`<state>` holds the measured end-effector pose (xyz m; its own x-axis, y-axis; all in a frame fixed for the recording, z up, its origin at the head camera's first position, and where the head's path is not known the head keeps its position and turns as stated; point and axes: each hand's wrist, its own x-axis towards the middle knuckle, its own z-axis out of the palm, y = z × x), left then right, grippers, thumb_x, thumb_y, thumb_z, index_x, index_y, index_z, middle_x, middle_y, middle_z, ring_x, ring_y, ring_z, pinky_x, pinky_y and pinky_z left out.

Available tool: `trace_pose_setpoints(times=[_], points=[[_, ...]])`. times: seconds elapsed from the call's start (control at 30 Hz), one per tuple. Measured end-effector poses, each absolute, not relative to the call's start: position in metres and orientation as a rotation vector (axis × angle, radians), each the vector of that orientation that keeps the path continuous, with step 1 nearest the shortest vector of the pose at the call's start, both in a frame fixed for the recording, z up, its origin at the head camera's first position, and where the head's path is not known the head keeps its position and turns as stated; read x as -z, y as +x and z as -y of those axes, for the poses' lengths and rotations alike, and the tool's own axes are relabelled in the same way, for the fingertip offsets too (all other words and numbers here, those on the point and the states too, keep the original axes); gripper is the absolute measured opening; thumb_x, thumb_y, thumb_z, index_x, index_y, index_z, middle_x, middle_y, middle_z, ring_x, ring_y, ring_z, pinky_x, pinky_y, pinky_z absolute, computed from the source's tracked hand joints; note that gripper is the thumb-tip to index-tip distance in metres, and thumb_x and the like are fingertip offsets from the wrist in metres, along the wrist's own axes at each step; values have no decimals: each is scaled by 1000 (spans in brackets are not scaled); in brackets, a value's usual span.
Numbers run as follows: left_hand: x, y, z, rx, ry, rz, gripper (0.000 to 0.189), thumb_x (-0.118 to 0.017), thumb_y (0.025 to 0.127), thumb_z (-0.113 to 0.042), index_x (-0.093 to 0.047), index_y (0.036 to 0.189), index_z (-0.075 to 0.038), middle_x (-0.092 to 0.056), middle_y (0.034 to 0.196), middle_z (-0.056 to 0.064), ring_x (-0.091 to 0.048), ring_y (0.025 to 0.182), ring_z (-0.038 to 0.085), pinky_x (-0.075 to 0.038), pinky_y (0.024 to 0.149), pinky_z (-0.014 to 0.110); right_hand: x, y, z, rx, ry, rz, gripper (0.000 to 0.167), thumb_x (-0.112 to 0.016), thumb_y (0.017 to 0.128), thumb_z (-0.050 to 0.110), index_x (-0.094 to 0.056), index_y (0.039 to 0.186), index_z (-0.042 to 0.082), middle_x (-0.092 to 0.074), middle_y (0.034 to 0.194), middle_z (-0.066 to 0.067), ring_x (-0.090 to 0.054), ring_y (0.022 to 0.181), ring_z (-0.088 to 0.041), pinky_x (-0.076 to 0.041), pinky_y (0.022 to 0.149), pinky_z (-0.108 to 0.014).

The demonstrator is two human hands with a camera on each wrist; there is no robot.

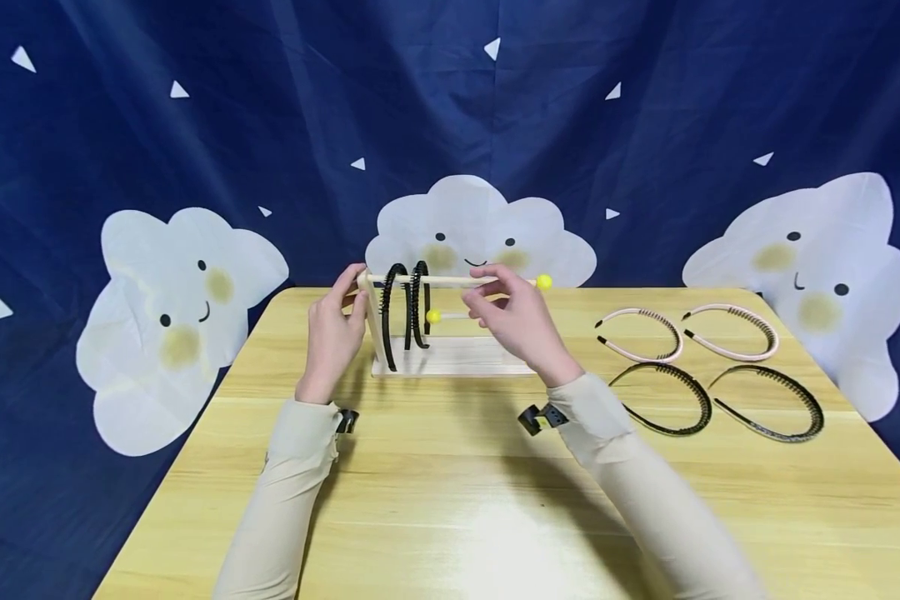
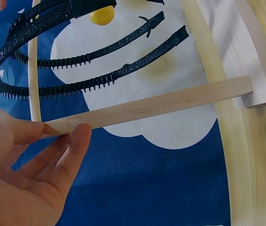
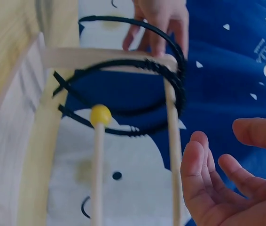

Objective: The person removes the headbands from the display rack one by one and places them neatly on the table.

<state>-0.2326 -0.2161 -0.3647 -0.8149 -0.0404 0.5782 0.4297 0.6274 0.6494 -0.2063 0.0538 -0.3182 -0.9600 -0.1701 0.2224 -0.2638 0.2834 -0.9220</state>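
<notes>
Two black toothed headbands (image 1: 387,321) (image 3: 123,66) hang over the upper rod (image 1: 450,282) of a wooden stand (image 1: 457,367), near its upright post (image 2: 147,109). My left hand (image 1: 333,337) pinches the top of that post between thumb and fingers, clearly seen in the left wrist view. Beside the rod, toward its yellow-ball end (image 1: 543,282), my right hand (image 1: 521,321) has its fingers apart. The right wrist view shows nothing between that hand's thumb and fingers (image 3: 194,162). A lower rod (image 3: 97,174) tipped with a yellow ball (image 3: 100,115) passes partly behind my right hand in the head view.
On the wooden table (image 1: 420,492), to the right, lie two pink headbands (image 1: 660,315) (image 1: 765,321) and, nearer me, two black ones (image 1: 697,387) (image 1: 810,396). A dark blue curtain (image 1: 420,92) with white cloud shapes hangs behind the table.
</notes>
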Motion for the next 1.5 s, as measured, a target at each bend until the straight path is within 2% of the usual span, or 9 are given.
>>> trace_pose_setpoints(times=[0.13,0.27,0.6,0.97,1.13,1.5], points=[[365,-232,216,1116,-301,2298,34,-58,103,-6,-62,137,-12,-71,123,20,-72,107,37,-62,88,48,321,-209,-36,-1764,405,2470,35,-69,99,26,-62,132,14,-73,108,-5,-73,85,-19,-62,74,-33],[365,-232,216,1114,-294,2300,34,-58,104,-6,-63,137,-12,-71,123,20,-72,107,37,-63,88,48,322,-213,-21,-1746,407,2460,36,-71,98,27,-63,131,14,-74,105,-5,-72,83,-19,-61,70,-31],[363,-231,217,1130,-298,2289,33,-58,104,-6,-63,135,-12,-71,121,20,-72,106,38,-63,85,48,320,-221,0,-1626,419,2517,43,-72,96,34,-62,132,12,-74,106,-4,-72,91,-24,-62,75,-35],[364,-232,218,1129,-308,2283,32,-58,103,-6,-63,135,-12,-72,121,20,-73,106,37,-63,86,48,321,-228,15,-1562,378,2549,46,-73,95,37,-59,131,12,-75,100,-2,-70,79,-16,-58,68,-32],[364,-233,217,1128,-315,2285,34,-57,103,-4,-62,136,-12,-72,121,19,-72,107,37,-62,89,49,320,-231,19,-1538,375,2563,48,-76,93,35,-59,131,12,-75,98,-3,-70,82,-17,-57,69,-32],[364,-234,217,1123,-314,2295,34,-58,103,-6,-63,136,-12,-72,120,19,-73,106,36,-62,90,49,318,-235,22,-1512,381,2592,46,-78,92,26,-59,130,10,-73,93,-5,-70,78,-19,-56,66,-31]])
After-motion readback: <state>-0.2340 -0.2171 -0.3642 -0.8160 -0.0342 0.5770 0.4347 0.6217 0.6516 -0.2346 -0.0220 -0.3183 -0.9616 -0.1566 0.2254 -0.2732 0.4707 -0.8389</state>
